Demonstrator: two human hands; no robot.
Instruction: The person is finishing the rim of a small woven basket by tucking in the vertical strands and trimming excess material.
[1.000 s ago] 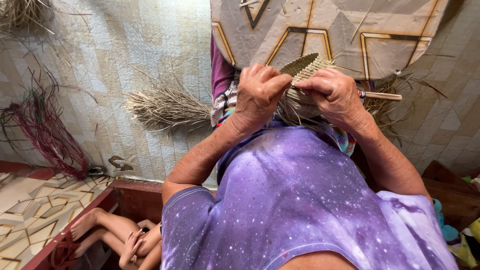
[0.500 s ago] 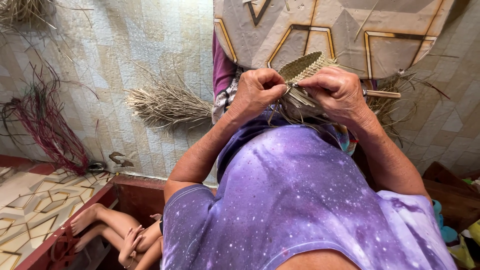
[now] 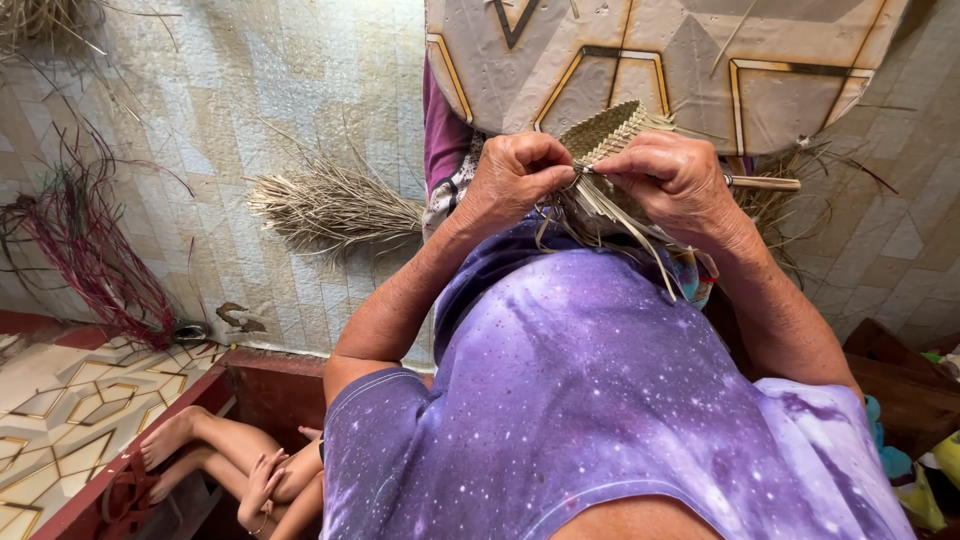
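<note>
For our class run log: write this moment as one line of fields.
left hand: pinching straw strands | right hand: gripping woven straw strip | loose strands: hanging over purple shirt

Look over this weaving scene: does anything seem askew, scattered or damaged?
Nothing looks damaged. Both hands, left hand and right hand, pinch the woven straw strip, its loose strands hanging unworked. Dry straw bundle and red fibres lie strewn on the tiled floor, untidy but ordinary here.
</note>
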